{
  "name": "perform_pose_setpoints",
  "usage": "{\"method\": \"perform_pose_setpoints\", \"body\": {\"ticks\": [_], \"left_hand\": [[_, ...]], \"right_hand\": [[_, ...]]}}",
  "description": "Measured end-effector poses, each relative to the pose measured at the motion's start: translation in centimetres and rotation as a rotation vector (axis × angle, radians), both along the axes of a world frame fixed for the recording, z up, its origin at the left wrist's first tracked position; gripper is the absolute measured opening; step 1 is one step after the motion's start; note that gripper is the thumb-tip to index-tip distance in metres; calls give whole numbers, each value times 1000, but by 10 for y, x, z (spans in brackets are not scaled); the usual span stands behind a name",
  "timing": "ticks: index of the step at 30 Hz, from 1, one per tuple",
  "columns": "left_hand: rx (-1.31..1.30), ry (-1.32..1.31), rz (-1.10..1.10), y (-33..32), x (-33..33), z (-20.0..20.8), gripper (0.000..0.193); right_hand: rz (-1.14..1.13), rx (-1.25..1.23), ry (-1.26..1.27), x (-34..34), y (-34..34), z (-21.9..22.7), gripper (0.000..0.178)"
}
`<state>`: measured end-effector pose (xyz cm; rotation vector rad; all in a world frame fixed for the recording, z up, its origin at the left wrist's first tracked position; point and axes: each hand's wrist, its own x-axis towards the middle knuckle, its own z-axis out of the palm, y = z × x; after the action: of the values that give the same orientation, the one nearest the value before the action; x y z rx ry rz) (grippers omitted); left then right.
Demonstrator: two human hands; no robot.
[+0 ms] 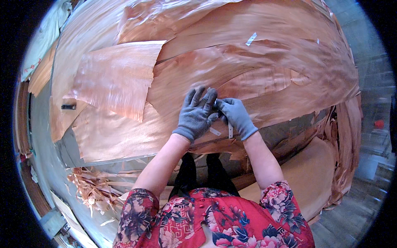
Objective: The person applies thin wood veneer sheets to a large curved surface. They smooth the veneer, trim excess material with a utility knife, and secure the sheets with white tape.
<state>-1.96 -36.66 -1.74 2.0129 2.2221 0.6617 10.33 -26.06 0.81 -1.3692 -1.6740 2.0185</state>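
Observation:
Both my hands wear grey gloves and work close together over a large sheet of reddish-brown wood veneer (186, 78). My left hand (195, 115) lies with its fingers stretched out and apart on the veneer, its thumb side near the right hand's fingertips. My right hand (237, 116) is closed, thumb and fingertips pinched beside the left fingers. A pale narrow strip of tape (230, 131) comes out from under the right hand and hangs toward me. Another short pale tape piece (215, 131) lies between the hands. What sits under the fingertips is mostly hidden.
A loose veneer piece (120, 78) lies on top at the left. A whitish tape piece (251, 39) sticks to the far veneer. A small black object (68, 107) rests at the left edge. Torn veneer scraps (97, 190) pile below left; more sheets (347, 144) hang at the right.

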Motion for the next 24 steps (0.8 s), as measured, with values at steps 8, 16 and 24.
{"method": "perform_pose_setpoints", "body": {"ticks": [8, 16, 24], "left_hand": [[-49, 139, -4, 2, 1, 0, 67], [128, 103, 111, 69, 7, -10, 78], [91, 46, 66, 82, 12, -21, 90]], "right_hand": [[77, 59, -258, 33, -3, 13, 31], [209, 320, -362, 30, 0, -12, 31], [507, 266, -466, 50, 56, 27, 38]]}}
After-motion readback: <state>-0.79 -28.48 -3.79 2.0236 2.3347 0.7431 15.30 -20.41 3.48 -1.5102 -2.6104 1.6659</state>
